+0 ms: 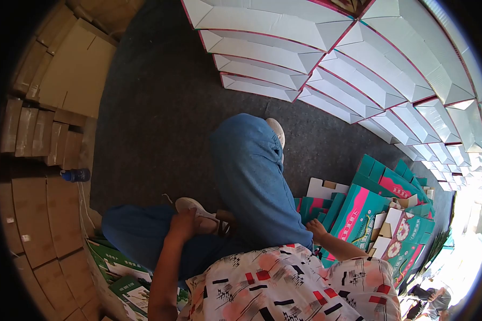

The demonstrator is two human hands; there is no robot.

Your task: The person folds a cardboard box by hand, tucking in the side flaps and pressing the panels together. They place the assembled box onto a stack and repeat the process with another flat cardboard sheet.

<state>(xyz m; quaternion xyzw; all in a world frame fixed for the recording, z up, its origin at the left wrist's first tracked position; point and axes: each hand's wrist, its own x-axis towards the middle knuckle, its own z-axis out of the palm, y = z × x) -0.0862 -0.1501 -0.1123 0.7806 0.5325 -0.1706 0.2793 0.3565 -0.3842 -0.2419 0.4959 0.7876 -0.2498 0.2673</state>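
Observation:
My left hand [184, 224] is at the side of a light shoe [195, 207] on my bent leg, its fingers closed around the shoe's edge. Beside my other thigh, my right hand [317, 230] lies against the blue trousers [251, 171], fingers slightly apart and nothing visible in them. Right next to that hand is a loose pile of green and pink printed cartons [353, 216], some flattened. The tips of both hands are partly hidden.
Stacked white open boxes with red edges [273, 53] stand ahead and to the right. Brown cartons [32, 214] line the left side, near a dark blue object [76, 175]. Green printed sheets [131, 291] lie at lower left. Part of another person [436, 300] shows at lower right.

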